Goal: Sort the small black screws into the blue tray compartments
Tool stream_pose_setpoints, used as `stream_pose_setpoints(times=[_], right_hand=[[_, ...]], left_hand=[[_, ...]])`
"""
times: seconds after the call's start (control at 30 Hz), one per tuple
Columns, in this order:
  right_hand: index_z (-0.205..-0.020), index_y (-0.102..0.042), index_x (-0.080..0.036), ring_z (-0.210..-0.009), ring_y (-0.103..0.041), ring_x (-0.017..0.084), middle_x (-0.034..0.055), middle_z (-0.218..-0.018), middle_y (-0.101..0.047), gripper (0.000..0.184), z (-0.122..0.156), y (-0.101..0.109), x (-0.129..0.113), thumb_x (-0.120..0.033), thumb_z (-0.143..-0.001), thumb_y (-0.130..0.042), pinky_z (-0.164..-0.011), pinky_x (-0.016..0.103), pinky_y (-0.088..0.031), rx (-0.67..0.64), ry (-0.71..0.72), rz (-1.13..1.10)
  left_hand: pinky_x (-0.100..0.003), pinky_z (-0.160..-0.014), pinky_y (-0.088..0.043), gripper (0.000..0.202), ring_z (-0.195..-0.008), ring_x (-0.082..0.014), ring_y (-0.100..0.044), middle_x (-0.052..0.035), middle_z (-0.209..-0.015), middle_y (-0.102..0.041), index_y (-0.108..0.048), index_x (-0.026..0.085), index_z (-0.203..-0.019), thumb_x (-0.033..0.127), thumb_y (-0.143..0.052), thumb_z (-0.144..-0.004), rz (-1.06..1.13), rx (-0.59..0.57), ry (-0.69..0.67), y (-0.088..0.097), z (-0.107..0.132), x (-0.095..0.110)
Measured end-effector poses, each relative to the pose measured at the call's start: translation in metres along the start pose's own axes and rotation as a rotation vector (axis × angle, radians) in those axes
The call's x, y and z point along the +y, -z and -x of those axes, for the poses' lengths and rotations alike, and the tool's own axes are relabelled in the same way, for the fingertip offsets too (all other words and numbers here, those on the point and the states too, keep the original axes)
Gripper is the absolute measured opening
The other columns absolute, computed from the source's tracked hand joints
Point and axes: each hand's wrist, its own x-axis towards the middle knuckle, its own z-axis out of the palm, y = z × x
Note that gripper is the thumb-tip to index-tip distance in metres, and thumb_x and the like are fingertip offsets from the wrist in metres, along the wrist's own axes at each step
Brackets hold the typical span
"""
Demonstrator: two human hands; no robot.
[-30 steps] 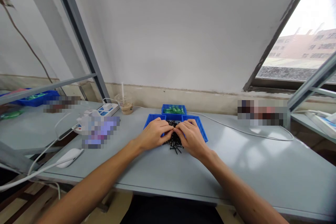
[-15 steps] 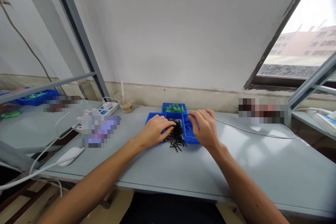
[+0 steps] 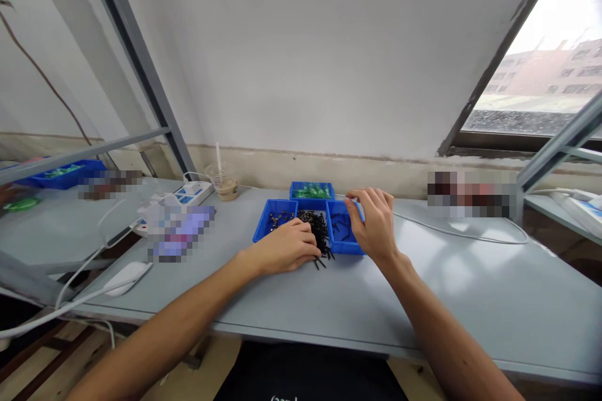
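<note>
A heap of small black screws [image 3: 320,230] lies on the grey table between two blue trays. My left hand [image 3: 288,249] rests on the near left side of the heap with its fingers curled onto the screws. My right hand [image 3: 374,220] hovers over the right blue tray [image 3: 342,233], fingers bent and pinched near its far edge; what they hold is too small to make out. The left blue tray [image 3: 273,225] holds a few small dark parts. Behind both stands a third blue tray [image 3: 311,191] with green pieces.
A power strip [image 3: 190,192] with white cables and a plastic cup [image 3: 224,183] stand at the back left. A white mouse [image 3: 126,277] lies near the front left edge. A cable [image 3: 451,232] runs along the table's right side. A metal frame post [image 3: 141,69] rises on the left.
My right hand moved from the heap to above the right tray's far edge. My left hand slid back toward me along the heap, uncovering the left tray.
</note>
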Motion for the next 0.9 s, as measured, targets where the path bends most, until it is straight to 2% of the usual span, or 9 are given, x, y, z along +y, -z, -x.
stream_pose_setpoints(times=[0.17,0.33,0.5,0.6,0.7,0.9], right_hand=[[-0.097,-0.062,-0.023,-0.09,-0.059,0.023,0.0049,-0.097,-0.07,0.014,0.0,0.0,-0.005,-0.027,-0.104,-0.051,-0.095,0.044,-0.036,-0.04,0.009,-0.018],[-0.095,-0.062,-0.023,-0.089,-0.059,0.022,0.0048,-0.096,-0.07,0.017,0.0,0.0,-0.009,-0.028,-0.105,-0.049,-0.094,0.044,-0.036,-0.056,0.034,-0.029],[-0.092,-0.061,-0.023,-0.087,-0.059,0.021,0.0037,-0.093,-0.07,0.017,0.001,0.0,-0.011,-0.026,-0.105,-0.049,-0.092,0.042,-0.038,-0.059,0.05,-0.047],[-0.089,-0.061,-0.023,-0.084,-0.058,0.02,0.0036,-0.089,-0.07,0.02,0.001,-0.002,-0.011,-0.023,-0.105,-0.048,-0.092,0.042,-0.038,-0.08,0.077,-0.058],[-0.088,-0.062,-0.022,-0.083,-0.057,0.02,0.0031,-0.086,-0.07,0.022,0.003,-0.006,-0.011,-0.021,-0.104,-0.047,-0.093,0.041,-0.037,-0.143,0.116,-0.058],[-0.093,-0.063,-0.022,-0.086,-0.057,0.019,0.003,-0.086,-0.069,0.02,0.007,-0.009,-0.014,-0.015,-0.101,-0.046,-0.09,0.038,-0.038,-0.375,0.263,-0.136]], left_hand=[[-0.037,-0.089,-0.038,0.007,-0.096,-0.0207,-0.058,-0.0012,-0.097,-0.073,-0.075,0.025,-0.098,0.022,-0.069,-0.095,-0.079,-0.02,-0.032,-0.005,-0.002,0.003],[-0.036,-0.086,-0.036,0.007,-0.092,-0.0205,-0.056,-0.0013,-0.09,-0.071,-0.074,0.024,-0.09,0.018,-0.071,-0.092,-0.141,-0.013,-0.047,-0.011,-0.004,0.005],[-0.037,-0.088,-0.036,0.005,-0.094,-0.0218,-0.055,-0.0028,-0.094,-0.069,-0.07,0.021,-0.091,0.018,-0.068,-0.094,-0.203,-0.032,-0.022,-0.013,-0.005,0.006],[-0.037,-0.088,-0.037,0.008,-0.097,-0.0225,-0.056,-0.0049,-0.099,-0.068,-0.067,0.019,-0.102,0.016,-0.063,-0.096,-0.203,0.006,-0.017,-0.012,-0.005,0.007],[-0.036,-0.086,-0.038,0.012,-0.097,-0.0216,-0.057,-0.0061,-0.101,-0.068,-0.064,0.019,-0.108,0.016,-0.053,-0.101,-0.148,0.078,0.052,-0.009,-0.005,0.007],[-0.034,-0.082,-0.039,0.018,-0.092,-0.0199,-0.058,-0.0062,-0.095,-0.067,-0.061,0.017,-0.102,0.022,-0.045,-0.106,-0.058,0.208,0.154,0.0,-0.004,0.005]])
